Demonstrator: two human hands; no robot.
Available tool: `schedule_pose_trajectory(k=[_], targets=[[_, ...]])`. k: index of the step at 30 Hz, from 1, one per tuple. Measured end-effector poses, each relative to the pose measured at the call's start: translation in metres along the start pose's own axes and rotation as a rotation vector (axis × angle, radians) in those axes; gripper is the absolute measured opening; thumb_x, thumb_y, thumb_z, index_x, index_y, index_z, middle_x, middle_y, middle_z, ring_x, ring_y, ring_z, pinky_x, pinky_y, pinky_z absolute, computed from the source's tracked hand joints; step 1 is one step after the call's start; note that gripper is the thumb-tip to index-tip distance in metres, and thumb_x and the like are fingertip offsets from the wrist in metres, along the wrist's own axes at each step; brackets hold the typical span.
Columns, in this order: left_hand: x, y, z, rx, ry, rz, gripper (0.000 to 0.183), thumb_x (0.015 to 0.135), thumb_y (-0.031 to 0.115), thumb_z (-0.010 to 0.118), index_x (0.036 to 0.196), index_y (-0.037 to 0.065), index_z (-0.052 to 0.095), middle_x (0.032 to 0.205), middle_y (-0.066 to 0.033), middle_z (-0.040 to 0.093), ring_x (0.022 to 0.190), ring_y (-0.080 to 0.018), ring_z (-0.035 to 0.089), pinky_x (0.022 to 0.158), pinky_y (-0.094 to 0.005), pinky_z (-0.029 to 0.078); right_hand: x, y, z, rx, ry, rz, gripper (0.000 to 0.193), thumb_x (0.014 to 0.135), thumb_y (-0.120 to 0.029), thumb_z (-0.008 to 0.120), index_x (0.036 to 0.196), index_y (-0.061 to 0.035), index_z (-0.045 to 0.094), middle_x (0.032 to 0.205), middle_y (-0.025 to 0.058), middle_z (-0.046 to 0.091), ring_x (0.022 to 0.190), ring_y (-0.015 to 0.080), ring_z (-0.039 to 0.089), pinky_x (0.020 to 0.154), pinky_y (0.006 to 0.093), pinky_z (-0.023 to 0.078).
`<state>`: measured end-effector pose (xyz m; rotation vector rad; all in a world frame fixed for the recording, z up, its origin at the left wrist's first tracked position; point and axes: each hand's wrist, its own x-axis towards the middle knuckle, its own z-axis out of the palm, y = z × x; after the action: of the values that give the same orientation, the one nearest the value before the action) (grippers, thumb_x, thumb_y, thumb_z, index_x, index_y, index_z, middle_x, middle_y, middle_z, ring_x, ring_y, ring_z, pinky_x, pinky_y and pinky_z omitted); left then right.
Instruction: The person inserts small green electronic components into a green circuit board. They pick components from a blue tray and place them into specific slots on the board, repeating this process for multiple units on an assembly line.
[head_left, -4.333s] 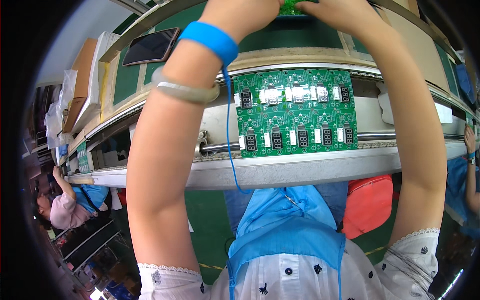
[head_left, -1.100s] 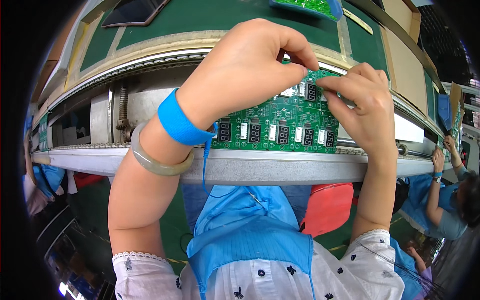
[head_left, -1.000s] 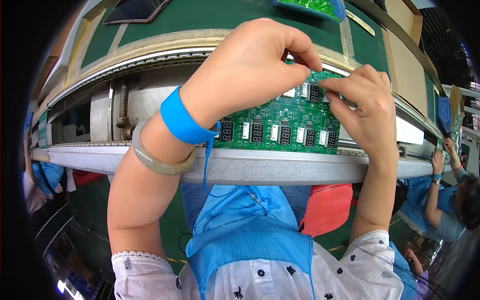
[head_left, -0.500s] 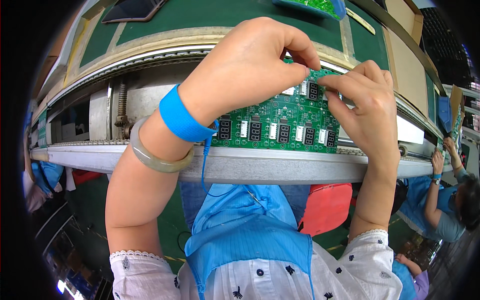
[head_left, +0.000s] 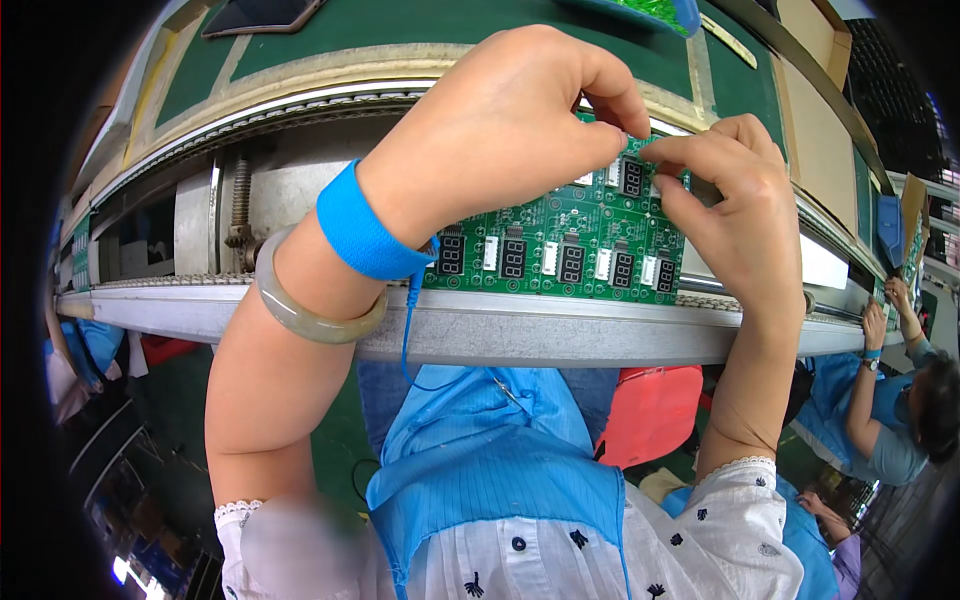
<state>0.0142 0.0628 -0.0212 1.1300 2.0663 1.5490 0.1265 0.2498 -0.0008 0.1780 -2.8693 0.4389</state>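
Note:
Both my hands work over the far right part of a green circuit board (head_left: 480, 285), which carries several black digit displays (head_left: 571, 265) and white connectors (head_left: 549, 258). My left hand (head_left: 535, 115) reaches across from the left. Its thumb and forefinger are pinched close together at the board's far edge, and anything between them is too small to make out. Just right of it is my right hand (head_left: 740, 190), fingers curled, thumb and forefinger tips close to the board beside a top-row display (head_left: 631, 178). Whatever they grip is hidden.
The board lies across a metal rail track (head_left: 560, 330). A blue wrist strap (head_left: 365, 225) trails a cord from my left wrist. Beyond are a phone (head_left: 262, 15) and a blue tray (head_left: 680, 15) of small green parts. A co-worker (head_left: 890, 410) sits at the right.
My hands stay at almost the same spot on the board, with both fingertips shifted only slightly. The whole view has moved a little.

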Motion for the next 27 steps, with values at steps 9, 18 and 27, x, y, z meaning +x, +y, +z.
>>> schedule_pose_trajectory(k=[9, 18, 27], targets=[[0.001, -0.005, 0.0, 0.024, 0.019, 0.081, 0.024, 0.072, 0.008, 0.064, 0.091, -0.002, 0.074, 0.083, -0.0204, 0.071, 0.074, -0.0299, 0.069, 0.07, -0.0362, 0.054, 0.002, 0.001, 0.0, 0.158, -0.009, 0.056, 0.018, 0.074, -0.004, 0.072, 0.092, -0.0073, 0.076, 0.076, 0.0074, 0.067, 0.085, 0.0257, 0.059, 0.078, 0.0392, 0.049], [-0.001, 0.001, -0.003, 0.016, -0.003, 0.073, 0.023, 0.074, 0.008, 0.063, 0.092, -0.002, 0.073, 0.083, -0.0196, 0.072, 0.074, -0.0281, 0.069, 0.07, -0.0354, 0.054, -0.001, 0.0, -0.002, 0.021, -0.008, 0.003, 0.018, 0.075, -0.008, 0.073, 0.093, -0.0095, 0.078, 0.075, 0.0065, 0.067, 0.085, 0.0243, 0.059, 0.08, 0.0377, 0.044], [-0.006, 0.027, -0.014, 0.011, -0.077, -0.037, 0.022, 0.081, 0.009, 0.062, 0.097, -0.003, 0.072, 0.083, -0.0186, 0.072, 0.074, -0.0229, 0.069, 0.07, -0.0328, 0.053, 0.0, -0.004, -0.002, -0.036, 0.008, -0.016, 0.017, 0.074, -0.009, 0.073, 0.091, -0.0105, 0.078, 0.077, 0.0042, 0.071, 0.083, 0.0236, 0.058, 0.081, 0.0372, 0.041]])
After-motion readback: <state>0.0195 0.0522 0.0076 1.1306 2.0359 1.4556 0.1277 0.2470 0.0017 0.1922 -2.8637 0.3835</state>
